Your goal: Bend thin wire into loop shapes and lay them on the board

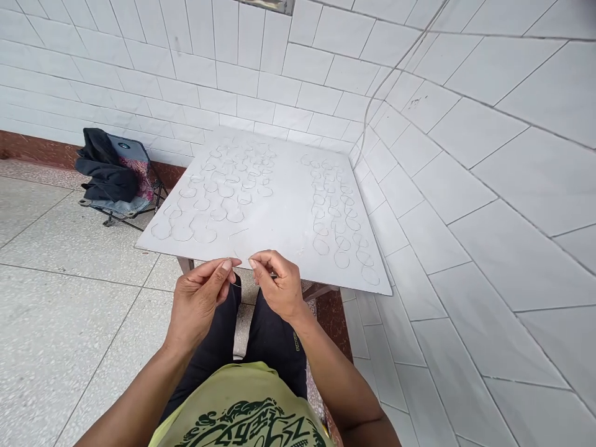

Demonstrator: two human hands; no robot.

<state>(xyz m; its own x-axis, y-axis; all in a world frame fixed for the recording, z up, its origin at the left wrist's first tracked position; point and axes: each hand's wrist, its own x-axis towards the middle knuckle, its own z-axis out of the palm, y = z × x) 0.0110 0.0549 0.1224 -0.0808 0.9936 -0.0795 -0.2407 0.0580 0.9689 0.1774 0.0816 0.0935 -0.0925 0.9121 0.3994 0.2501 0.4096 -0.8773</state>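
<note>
My left hand (200, 295) is closed in a pinch, thumb against forefinger, above the near edge of the white board (284, 230). From its fingers comes a thin strand (238, 285), thread or fine wire; which one I cannot tell. Facing it a short gap away, my right hand (279, 285) pinches too, apparently on the same strand, though its fingertips hide the end. Beyond the hands, rows of curled strands lie on the board, a larger group of loops (235, 214) at left and a narrower group (342, 257) at right. One short loose strand (239, 233) rests near the front.
A folding chair (135, 205) with dark cloth (109, 171) on it stands left of the board. White tiled walls (465, 155) close in behind and at right. A cable (372, 96) runs down the corner. My legs (274, 329) are under the board's near edge.
</note>
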